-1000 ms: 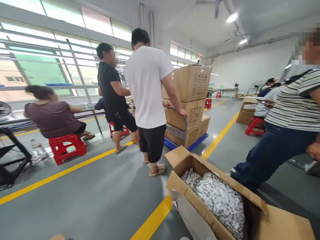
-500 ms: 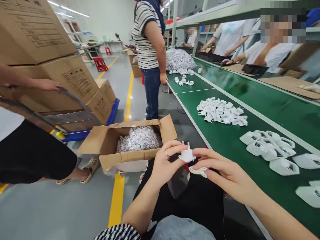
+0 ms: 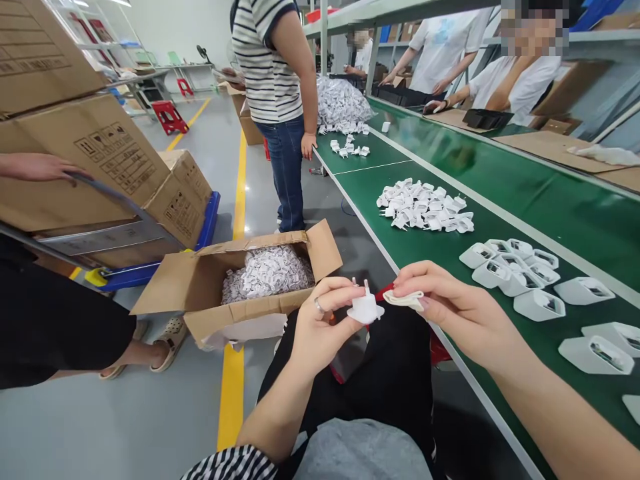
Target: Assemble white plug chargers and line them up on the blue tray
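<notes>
My left hand pinches a small white plug piece with two metal pins pointing up, held over my lap. Close to its right, my right hand grips a flat white cover piece between thumb and fingers. The two parts sit a few centimetres apart, beside the edge of the green conveyor belt. On the belt to my right lie several white charger shells and a heap of small white plug parts.
An open cardboard box of white parts stands on the floor at my left. A person pushes a blue cart stacked with cartons. A person in a striped shirt stands at the belt; others work across it.
One second ago the view faced the aisle and the cart; it has swung to my lap and the belt. Since half a second ago my right hand lifted its piece level with the plug.
</notes>
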{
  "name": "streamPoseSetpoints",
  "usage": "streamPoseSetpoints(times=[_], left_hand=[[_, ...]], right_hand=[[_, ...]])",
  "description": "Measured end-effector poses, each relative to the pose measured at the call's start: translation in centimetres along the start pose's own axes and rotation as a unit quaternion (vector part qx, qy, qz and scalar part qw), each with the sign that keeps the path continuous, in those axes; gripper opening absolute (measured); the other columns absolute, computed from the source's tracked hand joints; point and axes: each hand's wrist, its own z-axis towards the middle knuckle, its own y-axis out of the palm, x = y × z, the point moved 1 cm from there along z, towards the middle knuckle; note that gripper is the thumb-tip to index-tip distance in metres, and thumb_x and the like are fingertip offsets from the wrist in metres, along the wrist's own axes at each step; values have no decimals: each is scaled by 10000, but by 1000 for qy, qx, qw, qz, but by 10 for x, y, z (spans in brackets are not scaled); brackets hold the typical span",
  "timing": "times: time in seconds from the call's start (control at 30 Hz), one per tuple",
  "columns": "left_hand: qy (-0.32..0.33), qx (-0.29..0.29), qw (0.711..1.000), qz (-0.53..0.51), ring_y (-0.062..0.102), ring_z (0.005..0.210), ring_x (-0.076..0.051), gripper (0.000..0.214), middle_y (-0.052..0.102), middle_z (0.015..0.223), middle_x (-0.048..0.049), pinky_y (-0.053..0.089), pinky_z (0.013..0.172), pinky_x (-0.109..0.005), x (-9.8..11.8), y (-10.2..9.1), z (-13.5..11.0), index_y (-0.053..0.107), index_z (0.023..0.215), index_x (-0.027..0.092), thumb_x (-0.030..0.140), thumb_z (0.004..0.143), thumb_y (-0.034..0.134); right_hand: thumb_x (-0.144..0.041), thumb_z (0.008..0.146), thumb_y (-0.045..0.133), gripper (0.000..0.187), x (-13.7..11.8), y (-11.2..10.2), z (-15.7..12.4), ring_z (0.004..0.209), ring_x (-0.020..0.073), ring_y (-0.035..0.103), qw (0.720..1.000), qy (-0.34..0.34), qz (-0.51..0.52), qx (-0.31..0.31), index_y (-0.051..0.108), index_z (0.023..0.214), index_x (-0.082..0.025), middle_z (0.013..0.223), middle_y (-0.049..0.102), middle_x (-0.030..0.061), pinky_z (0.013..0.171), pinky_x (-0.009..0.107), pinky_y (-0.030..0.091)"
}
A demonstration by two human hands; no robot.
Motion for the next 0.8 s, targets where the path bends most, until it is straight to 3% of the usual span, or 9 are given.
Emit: streamPoseSetpoints(times=[0.1,0.2,0.3,0.4,0.67,0.8], left_hand=[[-13,-14,999,-38,533,751,-115,275,509,858,-10,465,664,-248,-1,2,-1,633,833,252,118,593,624],[1,-17,1000,-11,527,752,-110,301,501,851,-11,459,665,-235,-2,2,-1,626,856,254,103,596,621],[17,-3,998,52,517,784,-125,275,503,841,-20,454,676,-232,-2,1,-2,631,847,242,118,602,619],[21,11,996,83,514,786,-128,261,501,829,-19,452,669,-228,0,1,-3,633,839,243,129,604,619],[40,18,992,117,502,758,-107,339,492,796,5,435,681,-222,4,2,-4,626,846,284,70,583,615],[13,9,999,50,515,760,-108,348,501,802,5,447,677,-224,2,2,-2,631,833,278,57,564,629]], right_hand=[[-207,789,405,175,-3,2,-1,783,126,521,999,-29,-26,2,562,847,-256,832,513,23,655,239,453],[-133,784,387,209,-9,8,-4,752,114,507,991,-77,-109,11,546,865,-240,811,503,28,609,223,442],[-86,764,390,231,-11,15,-5,710,121,489,961,-148,-235,12,559,831,-228,756,505,29,590,245,423],[-70,759,381,246,-6,15,-4,679,132,477,935,-162,-315,35,571,805,-219,713,495,35,576,268,410],[-79,777,361,252,-6,5,-3,655,110,483,953,-121,-272,47,547,864,-226,727,471,27,542,235,418],[-93,779,372,237,-9,5,-4,664,112,492,960,-119,-249,41,543,868,-229,733,475,24,539,235,425]])
